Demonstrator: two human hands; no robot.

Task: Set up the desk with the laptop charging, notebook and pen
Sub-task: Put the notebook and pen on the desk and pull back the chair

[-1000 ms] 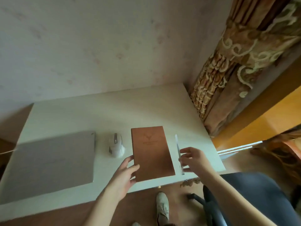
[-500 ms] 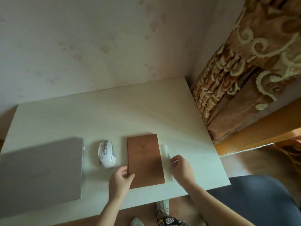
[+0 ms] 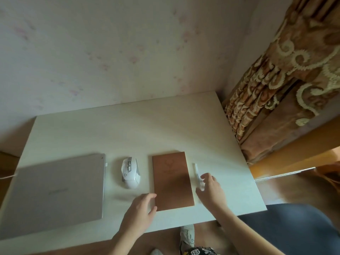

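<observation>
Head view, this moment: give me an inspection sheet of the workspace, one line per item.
Surface: pale wood-grain desk, set against the wall.
Job's things: laptop closed, at the left; brown notebook closed, lying flat; white pen beside the notebook's right edge.
Clutter: white mouse between laptop and notebook.
Grips: left hand open, fingers at the notebook's lower left corner; right hand open, over the pen's near end, contact cannot be told.
Cables: thin pale cable at the laptop's left edge; the plug itself is too small to tell.
Surroundings: patterned curtain at the right, dark chair seat below the desk edge, wooden floor.
</observation>
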